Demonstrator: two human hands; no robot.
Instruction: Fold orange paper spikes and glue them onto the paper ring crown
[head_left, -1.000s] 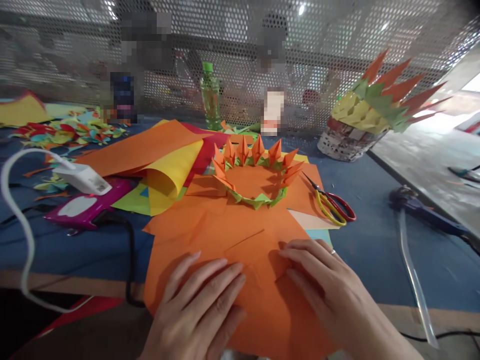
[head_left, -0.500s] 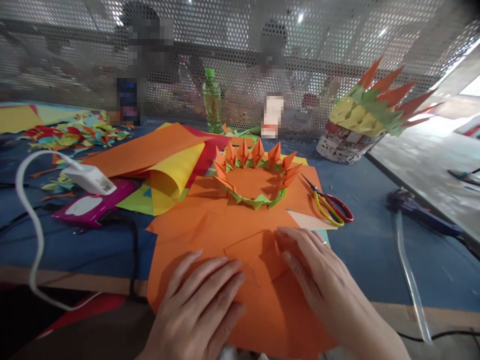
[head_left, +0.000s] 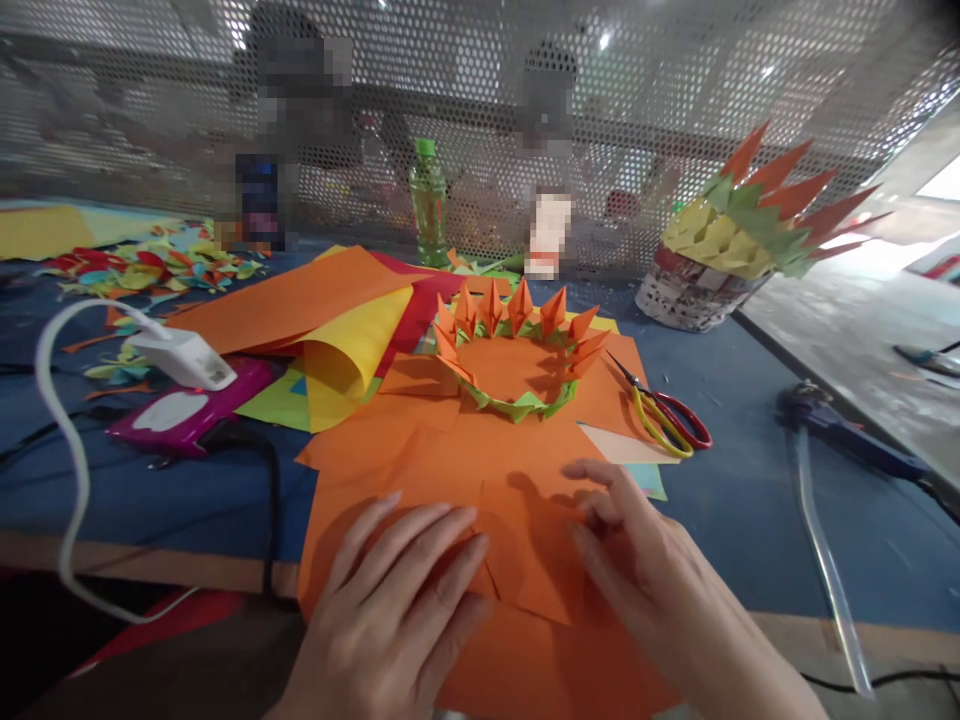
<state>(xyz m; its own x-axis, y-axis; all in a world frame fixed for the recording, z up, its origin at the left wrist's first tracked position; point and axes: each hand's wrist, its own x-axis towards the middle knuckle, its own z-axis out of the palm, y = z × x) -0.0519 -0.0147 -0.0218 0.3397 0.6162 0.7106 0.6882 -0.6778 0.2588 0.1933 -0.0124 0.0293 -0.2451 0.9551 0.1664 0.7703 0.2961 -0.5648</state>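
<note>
My left hand (head_left: pixel 401 600) lies flat, fingers spread, pressing on a small orange paper piece (head_left: pixel 525 550) that rests on a larger orange sheet (head_left: pixel 390 470) at the table's near edge. My right hand (head_left: pixel 637 570) touches the same piece from the right, fingers curled down onto its edge. Just beyond the hands sits a folded paper ring (head_left: pixel 517 350) of orange spikes on a green base.
Scissors (head_left: pixel 664 410) with red and yellow handles lie right of the ring. Yellow, orange and red sheets (head_left: pixel 337 320) pile at left, beside a white charger (head_left: pixel 184 360) with its cable on a pink phone (head_left: pixel 180 410). A spiked paper basket (head_left: pixel 735 250), a green bottle (head_left: pixel 427 210) and a blue tool (head_left: pixel 847 435) stand farther off.
The right hand has folded the small orange piece over and slid along it. The left hand stays pressed in nearly the same place.
</note>
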